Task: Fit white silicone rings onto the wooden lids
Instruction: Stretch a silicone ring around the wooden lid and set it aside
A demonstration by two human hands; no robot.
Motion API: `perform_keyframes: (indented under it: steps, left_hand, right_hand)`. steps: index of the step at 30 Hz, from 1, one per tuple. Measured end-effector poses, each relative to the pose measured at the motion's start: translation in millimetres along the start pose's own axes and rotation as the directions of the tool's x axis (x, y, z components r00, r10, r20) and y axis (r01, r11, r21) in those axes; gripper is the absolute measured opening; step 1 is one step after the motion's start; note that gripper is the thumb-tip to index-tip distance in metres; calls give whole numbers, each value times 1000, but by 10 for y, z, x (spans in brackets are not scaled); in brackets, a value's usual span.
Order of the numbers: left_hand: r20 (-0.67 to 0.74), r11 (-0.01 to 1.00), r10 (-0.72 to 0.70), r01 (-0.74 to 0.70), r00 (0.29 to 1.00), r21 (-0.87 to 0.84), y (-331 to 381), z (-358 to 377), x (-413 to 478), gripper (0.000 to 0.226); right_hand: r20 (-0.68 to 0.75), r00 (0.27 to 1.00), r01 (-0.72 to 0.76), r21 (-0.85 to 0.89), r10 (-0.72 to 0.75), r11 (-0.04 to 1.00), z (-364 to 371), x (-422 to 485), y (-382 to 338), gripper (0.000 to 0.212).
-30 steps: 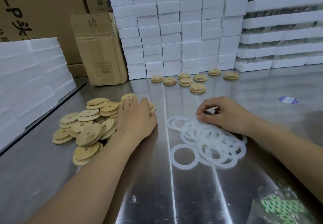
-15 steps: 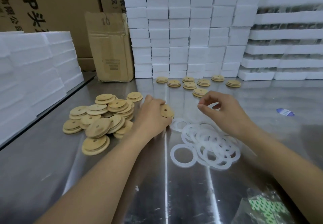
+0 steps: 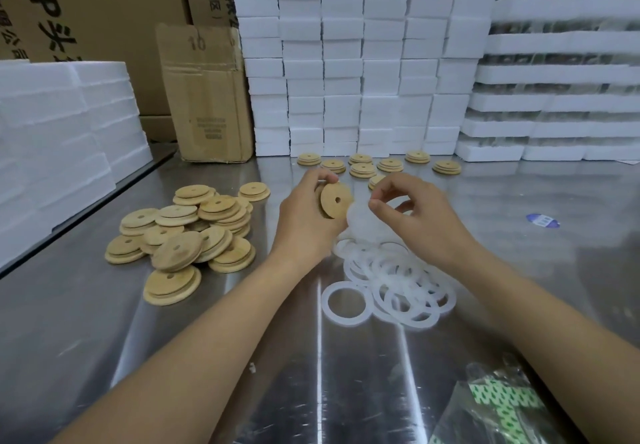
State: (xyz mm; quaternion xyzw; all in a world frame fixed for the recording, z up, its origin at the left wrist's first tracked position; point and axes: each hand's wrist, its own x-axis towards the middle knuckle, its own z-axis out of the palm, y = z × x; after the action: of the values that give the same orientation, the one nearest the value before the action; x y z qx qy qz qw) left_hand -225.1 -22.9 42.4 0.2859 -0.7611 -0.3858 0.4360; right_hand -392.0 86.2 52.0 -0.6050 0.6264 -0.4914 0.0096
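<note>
The left hand (image 3: 304, 216) grips one lid (image 3: 335, 200) just above the ring pile (image 3: 391, 281). The right hand (image 3: 420, 222) pinches a ring (image 3: 358, 216) right at the lid's edge, but it is not on yet. Left of the ring pile lies a big lid pile (image 3: 187, 232) with no rings. Behind the ring pile sit a few lids (image 3: 362, 168) that look done. I think most of the job is left.

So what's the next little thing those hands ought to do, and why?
Probably slide the white ring, pinched in the right hand, over the wooden lid that the left hand holds up. Both are off the table and close together, and the ring does not yet sit round the lid; it is blurred, so contact is unclear.
</note>
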Motion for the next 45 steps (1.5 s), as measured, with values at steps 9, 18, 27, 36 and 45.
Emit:
perform_keyframes:
  steps: [9, 18, 27, 36, 45]
  left_hand:
    - [40, 1000, -1, 0, 999, 29, -3, 121, 4, 66]
    - [47, 916, 250, -252, 967, 311, 15, 124, -54, 44]
    - [171, 903, 239, -284, 956, 323, 80, 76, -93, 40]
    - [317, 960, 123, -194, 941, 203, 9, 108, -111, 51]
    - [341, 984, 21, -80, 940, 160, 0, 51, -20, 53]
  right_hand:
    - [-56, 998, 0, -33, -2, 999, 31, 18, -3, 6]
    - [0, 999, 46, -62, -46, 997, 40, 12, -3, 1]
    - [15, 998, 54, -12, -54, 998, 31, -7, 4, 4]
    - [51, 998, 47, -23, -46, 999, 30, -11, 34, 7]
    - [86, 996, 9, -71, -3, 997, -7, 20, 112, 7]
